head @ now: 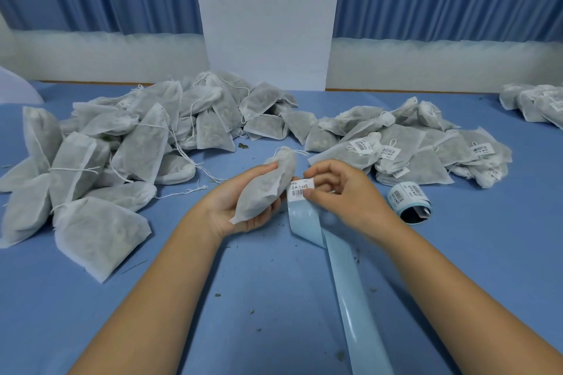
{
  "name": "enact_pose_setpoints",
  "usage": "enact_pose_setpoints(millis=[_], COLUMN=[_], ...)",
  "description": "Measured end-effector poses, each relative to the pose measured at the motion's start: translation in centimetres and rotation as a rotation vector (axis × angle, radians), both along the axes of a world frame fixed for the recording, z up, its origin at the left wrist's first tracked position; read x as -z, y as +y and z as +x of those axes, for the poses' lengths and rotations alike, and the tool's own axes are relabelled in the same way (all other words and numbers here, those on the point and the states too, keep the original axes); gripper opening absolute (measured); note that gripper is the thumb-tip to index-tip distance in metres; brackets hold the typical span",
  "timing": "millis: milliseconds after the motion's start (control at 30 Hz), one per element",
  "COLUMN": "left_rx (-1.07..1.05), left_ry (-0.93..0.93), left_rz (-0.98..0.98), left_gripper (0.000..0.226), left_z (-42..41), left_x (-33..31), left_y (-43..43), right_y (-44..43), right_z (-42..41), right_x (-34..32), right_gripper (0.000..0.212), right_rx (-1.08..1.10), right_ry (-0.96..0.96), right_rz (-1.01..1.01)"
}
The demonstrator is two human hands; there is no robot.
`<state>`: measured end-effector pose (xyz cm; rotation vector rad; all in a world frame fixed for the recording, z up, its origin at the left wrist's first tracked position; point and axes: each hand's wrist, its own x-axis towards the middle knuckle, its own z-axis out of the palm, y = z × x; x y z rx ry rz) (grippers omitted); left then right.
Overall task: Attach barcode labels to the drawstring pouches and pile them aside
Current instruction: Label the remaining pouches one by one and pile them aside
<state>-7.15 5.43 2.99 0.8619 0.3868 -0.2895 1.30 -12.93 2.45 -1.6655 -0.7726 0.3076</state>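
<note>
My left hand (234, 207) grips a white drawstring pouch (268, 186) filled with dark herbs, held above the blue table. My right hand (341, 189) pinches a white barcode label (300, 190) at the end of a shiny blue backing strip (341, 277), right beside the pouch. The strip trails down toward me across the table. A roll of labels (409, 201) lies on its side to the right of my right hand.
A large heap of unlabelled pouches (122, 143) covers the left of the blue table (243, 298). Labelled pouches (426, 152) are piled at the right, with more pouches (536, 103) at the far right edge. Herb crumbs dot the cloth.
</note>
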Motion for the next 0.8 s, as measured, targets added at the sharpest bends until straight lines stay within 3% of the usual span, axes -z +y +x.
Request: enact_pose_setpoints(millis=[133, 267, 500, 667, 733, 800], left_rx=[-0.043, -0.073, -0.045, -0.021, -0.026, -0.05], left_ry=[-0.029, -0.039, -0.016, -0.028, -0.037, -0.055], left_rz=[0.078, 0.111, 0.074, 0.071, 0.05, 0.031], left_gripper=[0.016, 0.012, 0.022, 0.029, 0.028, 0.025], left_z=[0.1, 0.0, -0.1, -0.1, 0.0, -0.1], left_x=[0.0, 0.0, -0.3, -0.1, -0.1, 0.0], left_y=[-0.4, -0.3, -0.1, 0.0, 0.0, -0.1], right_y=[0.1, 0.1, -0.1, -0.1, -0.2, -0.2], right_z=[-0.2, -0.7, -0.7, -0.9, -1.0, -1.3], right_x=[0.1, 0.2, 0.4, 0.3, 0.2, -0.1], right_gripper=[0.027, 0.021, 0.028, 0.022, 0.018, 0.016], right_rx=[0.108, 0.199, 0.24, 0.243, 0.211, 0.143], right_ry=[-0.134, -0.307, -0.624, -0.787, -0.793, -0.669], right_rz=[-0.032, -0.061, -0.175, -0.138, -0.108, -0.011])
